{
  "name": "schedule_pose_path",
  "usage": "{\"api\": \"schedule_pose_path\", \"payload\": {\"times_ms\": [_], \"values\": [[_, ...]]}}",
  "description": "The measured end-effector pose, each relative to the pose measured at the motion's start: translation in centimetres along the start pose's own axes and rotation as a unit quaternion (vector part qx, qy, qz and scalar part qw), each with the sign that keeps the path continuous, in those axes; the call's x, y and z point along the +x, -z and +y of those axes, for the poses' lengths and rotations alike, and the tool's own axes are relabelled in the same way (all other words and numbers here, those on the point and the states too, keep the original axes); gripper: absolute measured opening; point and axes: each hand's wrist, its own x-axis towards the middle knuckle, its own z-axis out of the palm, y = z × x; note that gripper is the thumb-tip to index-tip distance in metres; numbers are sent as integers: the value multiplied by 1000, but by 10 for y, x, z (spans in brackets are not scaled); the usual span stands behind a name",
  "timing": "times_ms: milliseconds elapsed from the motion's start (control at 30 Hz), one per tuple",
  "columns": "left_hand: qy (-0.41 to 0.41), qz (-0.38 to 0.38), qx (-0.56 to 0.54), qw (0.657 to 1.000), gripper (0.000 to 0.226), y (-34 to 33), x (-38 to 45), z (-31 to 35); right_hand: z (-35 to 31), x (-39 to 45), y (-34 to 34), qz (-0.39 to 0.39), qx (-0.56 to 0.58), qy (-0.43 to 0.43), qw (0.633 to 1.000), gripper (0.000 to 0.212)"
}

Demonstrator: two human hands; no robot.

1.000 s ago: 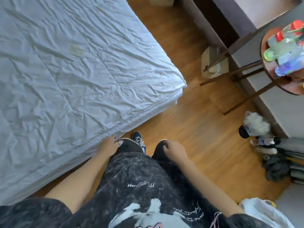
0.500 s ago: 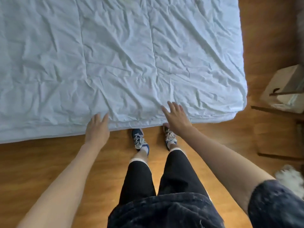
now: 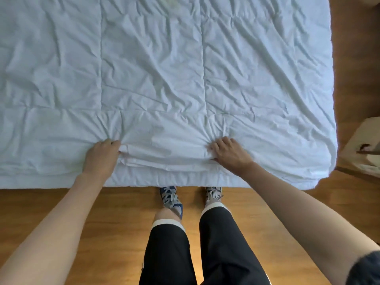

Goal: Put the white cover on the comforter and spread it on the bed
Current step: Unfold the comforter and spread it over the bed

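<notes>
So the white comforter (image 3: 164, 79) is lying flat across the bed, near edge hanging by the feet. Left hand (image 3: 101, 155) and right hand (image 3: 230, 152) each have a bunched fistful of that edge, fingers curled in. I'd pull evenly with both so it doesn't skew toward the wooden floor (image 3: 82, 212).

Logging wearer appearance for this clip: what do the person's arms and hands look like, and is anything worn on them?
Both forearms are bare to above the elbow. The left hand and right hand wear no gloves, and no rings, watch or bracelets show. Only the edge of a dark speckled short sleeve appears on the right upper arm; the left arm's sleeve lies outside the picture.
</notes>
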Motion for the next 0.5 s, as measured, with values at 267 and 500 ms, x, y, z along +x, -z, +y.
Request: {"api": "schedule_pose_path", "payload": {"times_ms": [267,500], "values": [[8,-70,-88,994,15,16,-56,30,-2,-46,38,-152,67,35,985,21],[11,-121,-131,984,32,49,-91,44,-17,-70,75,-240,11,0,971,23]]}}
